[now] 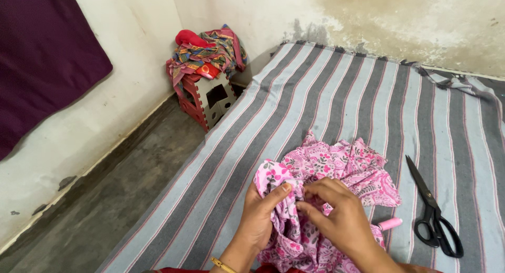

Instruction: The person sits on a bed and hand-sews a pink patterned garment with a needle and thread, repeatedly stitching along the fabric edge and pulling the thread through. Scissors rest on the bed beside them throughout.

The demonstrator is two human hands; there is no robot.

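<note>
Two bare hands at work over a bunched piece of pink floral fabric, near the lower edge of the scene, on a grey striped cloth spread over the floor. Left hand closed on a fold of the fabric, thumb pressed flat on top, fingers curled underneath; thin gold bangle at the wrist. Right hand just beside it, fingertips pinched together on the same fold, touching the fabric close to the left thumb; whether anything small sits between them cannot be told. Rest of the fabric crumpled away toward the far right, lying on the striped cloth. Pink thread spool on its side, just right of the right hand, partly tucked against the fabric. Black scissors flat on the striped cloth further right, blades shut and pointing away, handles nearest. Bare concrete floor at left. Far left corner, against the stained wall: small red and white plastic stool piled with colourful clothes. Dark purple cloth hanging on the left wall.
</note>
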